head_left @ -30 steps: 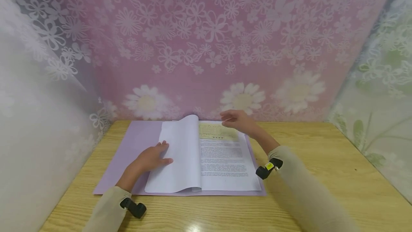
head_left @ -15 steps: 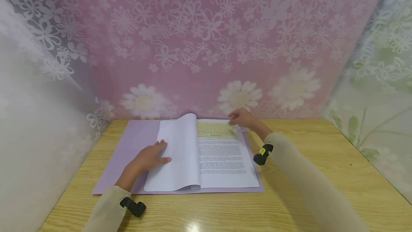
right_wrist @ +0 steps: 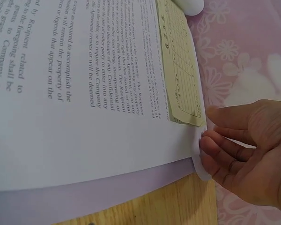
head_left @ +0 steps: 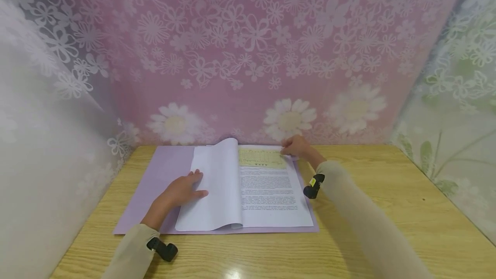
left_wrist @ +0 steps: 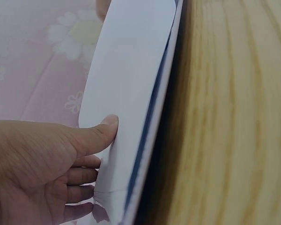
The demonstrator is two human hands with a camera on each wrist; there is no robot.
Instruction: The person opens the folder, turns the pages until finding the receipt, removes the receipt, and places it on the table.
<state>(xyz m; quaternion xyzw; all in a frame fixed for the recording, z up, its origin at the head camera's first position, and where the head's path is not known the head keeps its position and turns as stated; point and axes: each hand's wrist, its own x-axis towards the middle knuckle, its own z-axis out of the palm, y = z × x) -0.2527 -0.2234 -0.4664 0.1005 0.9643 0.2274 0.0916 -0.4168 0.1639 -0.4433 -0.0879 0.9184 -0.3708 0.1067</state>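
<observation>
A stack of white paper lies open on a light purple folder [head_left: 170,158]. The turned-over pages [head_left: 217,193] curl up along the middle, and my left hand [head_left: 184,189] rests on their left side with fingers extended. In the left wrist view, the thumb [left_wrist: 105,131] lies on the white paper. On the right is a printed sheet [head_left: 271,197] with a yellow slip [head_left: 261,157] across its top. My right hand [head_left: 296,146] grips the far right corner of the paper beside the slip. In the right wrist view, its curled fingers [right_wrist: 215,145] meet a bent white corner [right_wrist: 203,171].
A wooden table [head_left: 372,184] bears the folder. Behind stands a pink floral curtain [head_left: 240,98], with pale floral cloth [head_left: 465,98] along the right and grey-white cloth [head_left: 46,150] on the left. Black wrist cameras sit on both sleeves.
My right hand has moved right and down from above the slip to the paper's far right corner, where a corner now bends up. The left hand stays in place.
</observation>
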